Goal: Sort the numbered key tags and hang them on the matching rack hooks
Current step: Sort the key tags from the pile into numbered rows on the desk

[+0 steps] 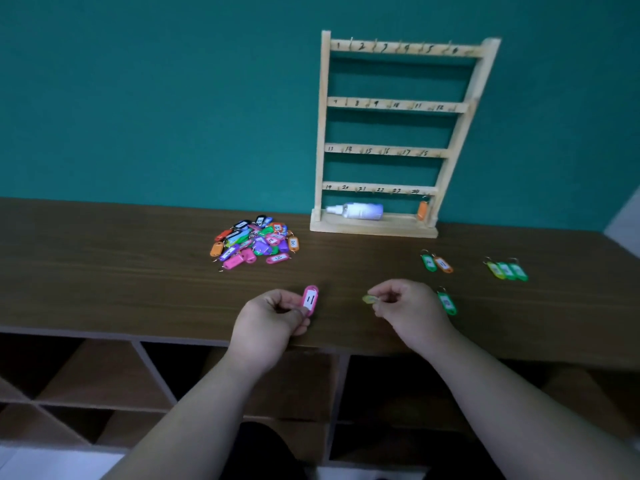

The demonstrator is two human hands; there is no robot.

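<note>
My left hand [268, 317] pinches a pink key tag [310, 298] marked 11, held upright just above the table's front edge. My right hand [403, 306] grips a small yellow tag [368, 299], mostly hidden by the fingers. A mixed pile of coloured tags [254, 242] lies further back on the left. The wooden rack [398, 105] stands against the wall with four numbered rows of hooks. One orange tag [421, 210] hangs at its bottom right.
A white spray bottle [356, 210] lies on the rack's base. Sorted tags lie on the brown table [138, 271]: a green and orange pair [436, 263], a green trio [507, 270], and a single green tag [446, 303] beside my right hand. Open shelf compartments sit below the table.
</note>
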